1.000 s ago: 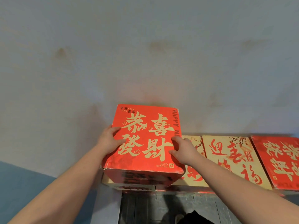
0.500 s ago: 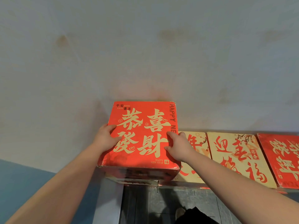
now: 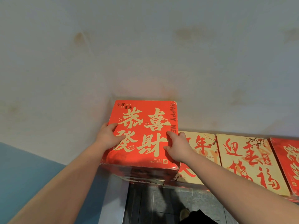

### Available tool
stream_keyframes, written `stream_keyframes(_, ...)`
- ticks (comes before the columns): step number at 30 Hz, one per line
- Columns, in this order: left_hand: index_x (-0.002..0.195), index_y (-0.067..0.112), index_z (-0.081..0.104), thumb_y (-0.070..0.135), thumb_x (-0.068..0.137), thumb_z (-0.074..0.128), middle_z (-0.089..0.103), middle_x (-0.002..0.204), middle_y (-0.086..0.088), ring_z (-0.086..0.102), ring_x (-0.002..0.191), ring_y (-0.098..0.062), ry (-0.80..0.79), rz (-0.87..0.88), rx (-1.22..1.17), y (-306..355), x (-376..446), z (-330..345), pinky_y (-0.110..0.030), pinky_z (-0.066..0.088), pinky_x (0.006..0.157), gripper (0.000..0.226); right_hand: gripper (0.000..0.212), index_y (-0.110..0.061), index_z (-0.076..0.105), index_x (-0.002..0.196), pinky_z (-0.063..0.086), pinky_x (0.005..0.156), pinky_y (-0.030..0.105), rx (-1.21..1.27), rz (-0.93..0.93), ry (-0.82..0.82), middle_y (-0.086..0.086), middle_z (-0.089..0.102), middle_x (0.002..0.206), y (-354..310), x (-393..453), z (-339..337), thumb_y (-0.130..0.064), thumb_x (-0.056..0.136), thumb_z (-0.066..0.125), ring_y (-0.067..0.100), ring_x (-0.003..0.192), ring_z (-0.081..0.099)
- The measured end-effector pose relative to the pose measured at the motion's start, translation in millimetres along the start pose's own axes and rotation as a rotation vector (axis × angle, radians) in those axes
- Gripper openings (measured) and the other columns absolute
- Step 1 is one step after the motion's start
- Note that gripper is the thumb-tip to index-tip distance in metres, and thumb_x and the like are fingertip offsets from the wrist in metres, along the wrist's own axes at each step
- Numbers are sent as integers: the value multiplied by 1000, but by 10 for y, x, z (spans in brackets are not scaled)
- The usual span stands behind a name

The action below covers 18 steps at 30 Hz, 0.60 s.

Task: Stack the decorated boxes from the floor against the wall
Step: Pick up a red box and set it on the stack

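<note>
A pale, stained wall (image 3: 145,54) fills most of the view, with a blue painted band (image 3: 24,172) along its lower part, down and to the left of the red box. Against the wall runs a row of decorated boxes seen from above. To the right of the red box lie a cream box with red characters (image 3: 202,152), partly covered by the right wrist, then a second cream box with red brushwork and a plum branch (image 3: 249,164), then another red box with gold characters (image 3: 289,162) cut off by the frame edge. The red box (image 3: 142,135), printed with large gold Chinese characters and the words Good Luck and Happy New Year, sits one level higher than that row, on top of another box whose cream edge (image 3: 142,181) shows just beneath its near side; its far edge meets the wall. Below the red box, dark grey floor (image 3: 161,204) is visible, along with a shoe tip and dark clothing. Two bare forearms reach up from the bottom corners. The left hand (image 3: 108,136) grasps the left edge of the red box, thumb lying over the top face and fingers wrapped down the side out of sight. The right hand (image 3: 179,147) holds the right edge, fingers curled on the top face near the corner of the gold lettering.
</note>
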State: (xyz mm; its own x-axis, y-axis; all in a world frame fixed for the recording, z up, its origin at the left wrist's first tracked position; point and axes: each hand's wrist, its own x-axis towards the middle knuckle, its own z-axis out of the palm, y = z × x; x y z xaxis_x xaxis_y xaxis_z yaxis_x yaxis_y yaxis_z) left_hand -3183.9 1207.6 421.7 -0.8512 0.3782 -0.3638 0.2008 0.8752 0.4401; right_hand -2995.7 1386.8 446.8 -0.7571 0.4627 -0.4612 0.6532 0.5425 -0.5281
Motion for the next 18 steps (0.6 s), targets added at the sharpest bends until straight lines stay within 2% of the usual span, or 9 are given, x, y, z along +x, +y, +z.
stream_keyframes(6, 145, 21, 35, 48, 85, 62, 35, 148, -3, 43, 131, -27, 49, 13, 54, -83, -9, 15, -44, 44, 102, 72, 58, -22, 27, 147, 40, 106, 35, 16, -29, -10, 11, 33, 139, -116, 35, 102, -26, 97, 55, 29, 123, 50)
stream_keyframes(13, 146, 19, 31, 49, 85, 62, 25, 153, -6, 36, 136, -28, 14, 36, 99, -163, -26, -34, -45, 41, 106, 75, 59, -21, 25, 148, 38, 107, 35, 18, -46, -19, 12, 30, 143, -196, 110, 168, -26, 97, 54, 29, 126, 48)
stream_keyframes(18, 149, 19, 27, 47, 88, 60, 13, 158, -8, 26, 142, -28, 3, 55, 161, -153, -65, -20, -42, 30, 113, 75, 56, -21, 28, 145, 41, 105, 34, -3, -34, -16, 13, 30, 142, -215, 153, 240, -26, 96, 56, 29, 122, 51)
